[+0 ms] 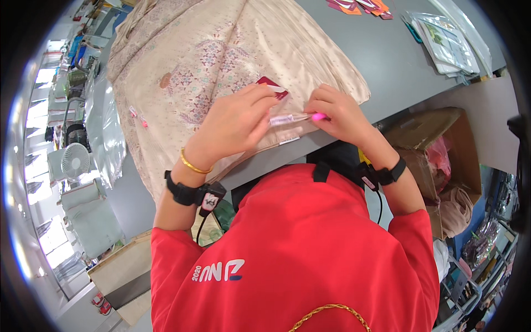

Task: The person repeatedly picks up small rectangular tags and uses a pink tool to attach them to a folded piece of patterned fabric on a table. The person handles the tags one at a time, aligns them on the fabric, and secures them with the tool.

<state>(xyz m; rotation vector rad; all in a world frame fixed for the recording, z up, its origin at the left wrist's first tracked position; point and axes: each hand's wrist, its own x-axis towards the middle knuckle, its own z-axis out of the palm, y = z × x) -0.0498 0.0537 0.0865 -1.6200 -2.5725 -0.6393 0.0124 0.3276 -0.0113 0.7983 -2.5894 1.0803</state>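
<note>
A pale beige garment (265, 39) with a floral pattern lies spread on the grey table, its near edge at the table's front. My right hand (338, 115) is closed round a slim thing with a bright pink end (319, 117). A narrow whitish strip (283, 119) runs from it toward my left hand; its kind is not clear. My left hand (235, 122) is closed at the strip's other end, its fingertips hidden. A dark red tag (272, 87) with a white stripe lies by its fingers. A small white label (289, 139) shows at the garment's near edge.
Red and orange tags (362, 6) lie at the table's far side. Clear packets (445, 44) are stacked at the far right. An open cardboard box (464, 144) with cloth and pink plastic stands right of the table. Clear plastic sheeting (105, 133) and a white fan (75, 159) are at left.
</note>
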